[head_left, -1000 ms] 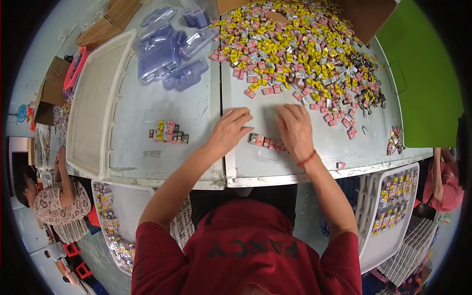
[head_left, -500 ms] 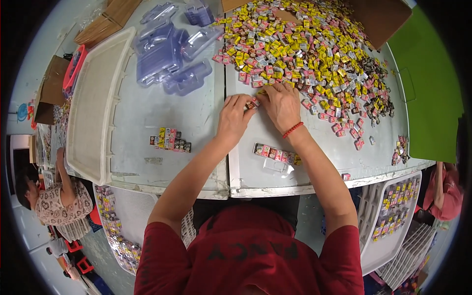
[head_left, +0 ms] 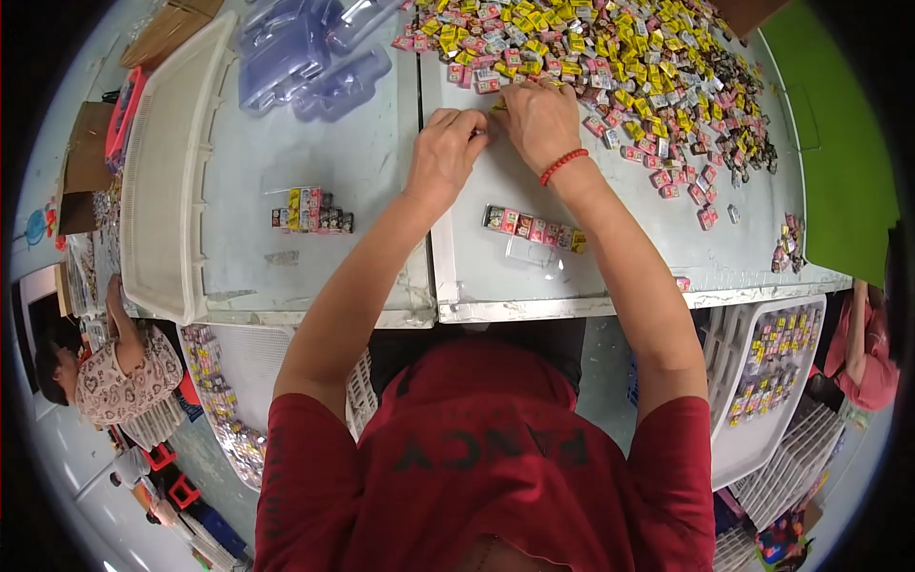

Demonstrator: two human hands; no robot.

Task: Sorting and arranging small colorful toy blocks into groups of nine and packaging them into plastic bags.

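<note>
My left hand (head_left: 446, 151) is closed over the table with thumb and fingers pinched; what they hold is mostly hidden, only a tiny dark edge showing at the fingertips. Beside it, at the near edge of a big heap of small pink, yellow, white and dark boxes (head_left: 629, 71), my right hand (head_left: 541, 122) has its fingers curled down. A bit of yellow shows at its fingertips, too small to make out. Below my hands lies a row of small boxes (head_left: 534, 229) by a clear plastic tray (head_left: 530, 252). Another cluster of boxes (head_left: 310, 212) sits to the left.
Clear plastic blister shells (head_left: 286, 71) are piled at the far left, beside a long white crate (head_left: 172, 181). Trays of filled packs (head_left: 767, 367) stand below the table's front edge. A green panel (head_left: 839, 143) borders the right. People work at both sides.
The view has shifted, so the tabletop appears higher. The small box that showed between my hands is now mostly hidden at my left fingertips. My hands stay close together near the heap.
</note>
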